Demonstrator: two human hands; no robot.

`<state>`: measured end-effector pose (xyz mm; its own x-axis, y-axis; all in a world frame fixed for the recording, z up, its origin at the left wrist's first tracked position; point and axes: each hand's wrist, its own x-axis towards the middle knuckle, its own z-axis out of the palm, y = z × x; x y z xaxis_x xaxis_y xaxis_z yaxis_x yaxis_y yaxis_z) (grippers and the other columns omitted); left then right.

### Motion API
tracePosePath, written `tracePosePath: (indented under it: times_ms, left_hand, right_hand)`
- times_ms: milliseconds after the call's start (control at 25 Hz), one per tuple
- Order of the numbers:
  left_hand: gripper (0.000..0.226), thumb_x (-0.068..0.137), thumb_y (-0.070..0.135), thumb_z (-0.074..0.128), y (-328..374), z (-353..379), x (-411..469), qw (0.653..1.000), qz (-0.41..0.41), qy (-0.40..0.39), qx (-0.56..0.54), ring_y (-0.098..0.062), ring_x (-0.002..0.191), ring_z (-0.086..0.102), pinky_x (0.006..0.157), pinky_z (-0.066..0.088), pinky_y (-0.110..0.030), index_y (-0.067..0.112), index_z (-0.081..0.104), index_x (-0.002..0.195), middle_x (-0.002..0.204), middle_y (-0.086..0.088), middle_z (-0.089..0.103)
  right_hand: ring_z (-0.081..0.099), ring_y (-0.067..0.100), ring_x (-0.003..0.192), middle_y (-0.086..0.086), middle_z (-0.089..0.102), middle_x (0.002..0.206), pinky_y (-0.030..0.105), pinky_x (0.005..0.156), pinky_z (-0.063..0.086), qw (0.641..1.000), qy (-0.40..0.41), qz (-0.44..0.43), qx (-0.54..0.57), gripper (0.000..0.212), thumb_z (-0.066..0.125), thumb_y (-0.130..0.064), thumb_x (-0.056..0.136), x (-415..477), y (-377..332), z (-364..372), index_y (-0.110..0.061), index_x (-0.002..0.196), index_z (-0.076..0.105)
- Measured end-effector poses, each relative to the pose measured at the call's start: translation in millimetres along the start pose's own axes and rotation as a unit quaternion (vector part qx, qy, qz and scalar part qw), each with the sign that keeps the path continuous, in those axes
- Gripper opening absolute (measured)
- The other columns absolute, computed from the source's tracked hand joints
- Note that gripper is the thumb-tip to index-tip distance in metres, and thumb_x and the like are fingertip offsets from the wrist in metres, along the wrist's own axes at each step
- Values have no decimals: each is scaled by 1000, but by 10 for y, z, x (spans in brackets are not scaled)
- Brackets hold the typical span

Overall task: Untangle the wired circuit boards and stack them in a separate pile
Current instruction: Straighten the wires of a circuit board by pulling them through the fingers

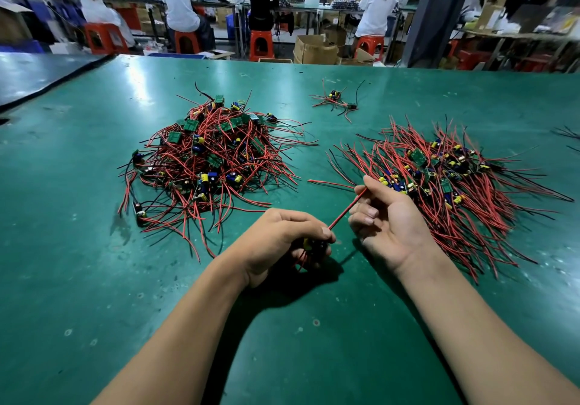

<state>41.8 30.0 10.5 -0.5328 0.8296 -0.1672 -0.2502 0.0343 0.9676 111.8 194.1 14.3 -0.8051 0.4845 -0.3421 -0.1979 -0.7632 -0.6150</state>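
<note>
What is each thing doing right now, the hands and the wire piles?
left hand, grips a small board
right hand, pinches the end of the red wire
red wire, straight between both hands
left pile, tangled heap
right pile, wires fanned out, tidier
small far bunch, lying apart from both piles

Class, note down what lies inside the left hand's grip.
A yellow component and dark parts of a circuit board show inside the left hand; a red wire leads out. Fingers cover the board's remainder.

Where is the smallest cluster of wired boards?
In the head view, the smallest cluster lies on the table, beyond the gap between the left pile and the right pile.
</note>
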Motion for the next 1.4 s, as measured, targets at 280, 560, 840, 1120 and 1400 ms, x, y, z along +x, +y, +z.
tracePosePath:
  times_ms: [280, 560, 840, 1120, 1400]
  left_hand:
    - [18, 84, -5, 59, 2, -3, -24, 1000, -10, -14, -4, -19, 52, 61, 50, 50, -24, 0, 71, 71, 59, -12, 63]
    - [12, 82, -7, 59, 6, -54, -72, 999, -24, -26, -29, -21, 54, 62, 50, 50, -25, -4, 67, 73, 60, -12, 62]
    - [12, 85, -2, 60, -15, -65, -15, 997, -26, 21, -65, -22, 58, 59, 53, 52, -25, -2, 68, 76, 64, -15, 63]
    - [12, 88, 2, 61, -58, -56, 27, 994, -28, 57, -92, -20, 58, 59, 54, 52, -25, 3, 69, 78, 66, -12, 64]
    - [20, 86, -2, 60, -34, -28, 16, 998, -5, 53, -41, -19, 57, 60, 49, 46, -23, 3, 71, 69, 73, -14, 63]
  right_hand:
    - [30, 5, 32, -2, 32, 56, 15, 30, 26, 999, 8, 37, 38, 33, 57, -15, 94, 47, -2, -27, -4, 63, 54]
    - [29, 3, 34, -4, 35, 51, 14, 32, 26, 1000, -15, -9, 11, 23, 64, -18, 85, 53, -15, -62, -5, 67, 56]
    - [34, 3, 42, -6, 47, 63, 15, 37, 30, 982, -44, -61, -175, 35, 77, -41, 70, 63, 60, -114, -10, 84, 68]
    - [52, 32, 76, 20, 67, 86, 45, 70, 48, 910, -135, -78, -385, 46, 84, -41, 68, -20, 291, -97, -8, 98, 76]
    - [33, 10, 38, 0, 37, 48, 16, 40, 23, 916, -39, -131, -377, 29, 78, -31, 82, 22, 252, -98, -4, 82, 68]
